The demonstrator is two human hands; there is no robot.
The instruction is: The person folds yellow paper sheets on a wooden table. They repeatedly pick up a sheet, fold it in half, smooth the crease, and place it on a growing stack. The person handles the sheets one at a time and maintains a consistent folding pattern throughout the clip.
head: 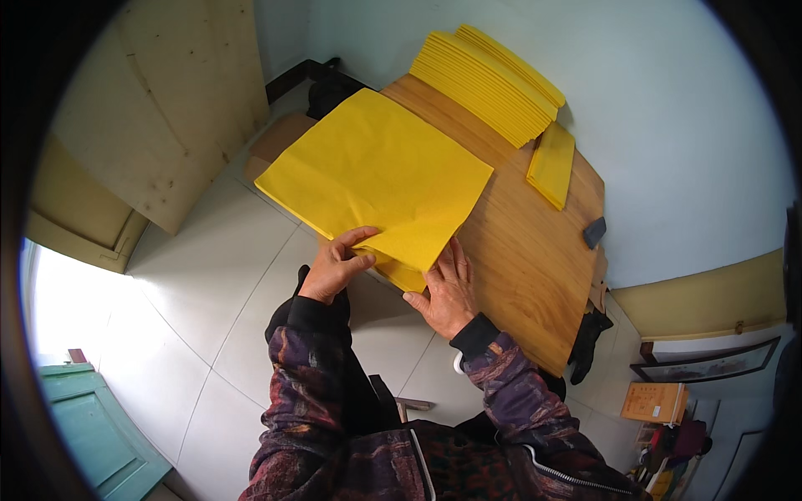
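Observation:
A square stack of yellow paper sheets [376,163] lies on the near left part of the wooden table [526,269], overhanging its edge. My left hand [335,266] grips the near edge of the paper between thumb and fingers, where the top layer is lifted and creased. My right hand [448,291] holds the near right corner, its fingers along the side edge and its thumb by the lower layers. Between my hands, the upper layer gapes away from the paper beneath it.
Folded yellow paper strips [482,87] are piled against the wall. A smaller yellow bundle [552,164] lies beside them. A dark grey block [594,233] sits at the table's right edge. A wooden board [163,100] leans at the left; an orange box [653,402] is at the lower right.

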